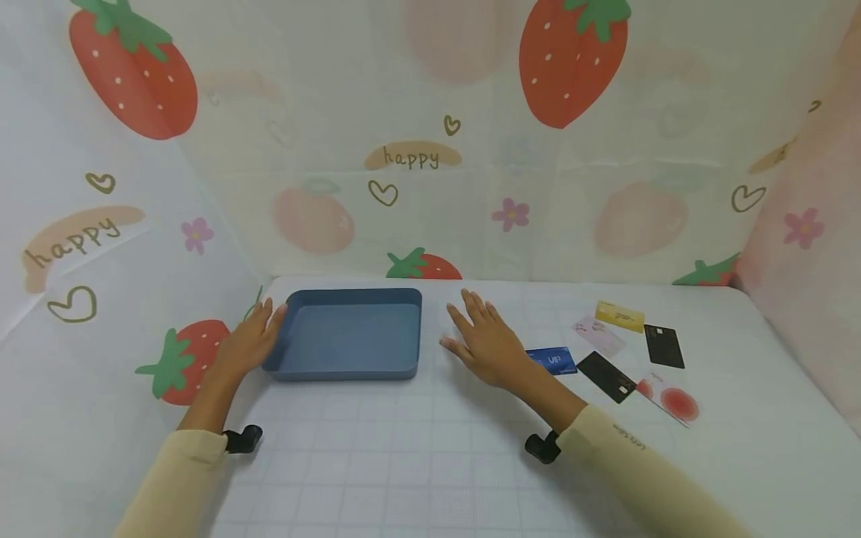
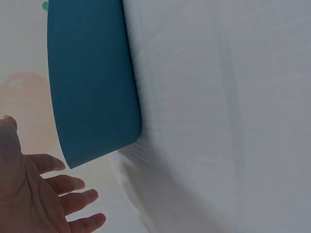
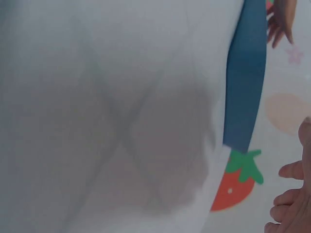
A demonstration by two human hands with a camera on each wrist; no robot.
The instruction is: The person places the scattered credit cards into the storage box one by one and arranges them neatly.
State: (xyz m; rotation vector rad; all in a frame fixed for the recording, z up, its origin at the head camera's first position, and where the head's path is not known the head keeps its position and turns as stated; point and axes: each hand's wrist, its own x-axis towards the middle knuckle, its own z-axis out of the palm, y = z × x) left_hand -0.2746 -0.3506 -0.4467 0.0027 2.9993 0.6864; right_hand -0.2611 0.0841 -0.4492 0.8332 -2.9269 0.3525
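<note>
A blue rectangular tray [image 1: 350,374] lies on the white table, with nothing in it. Beside its left end is my left hand [image 1: 252,340], fingers extended; in the left wrist view the hand [image 2: 43,194] appears next to the tray's side wall [image 2: 92,87], and a gap shows between them there. To the right of the tray, my right hand [image 1: 487,344] hovers with fingers spread, holding nothing. The right wrist view shows that hand [image 3: 296,194] at the right edge, apart from the tray [image 3: 245,73].
Several cards lie at the right: a blue one [image 1: 554,361], a yellow one [image 1: 620,316], a pale pink one [image 1: 599,335], black ones [image 1: 664,346] and a white-and-red one [image 1: 673,400]. A strawberry-printed cloth [image 1: 430,217] stands behind the table [image 1: 377,463].
</note>
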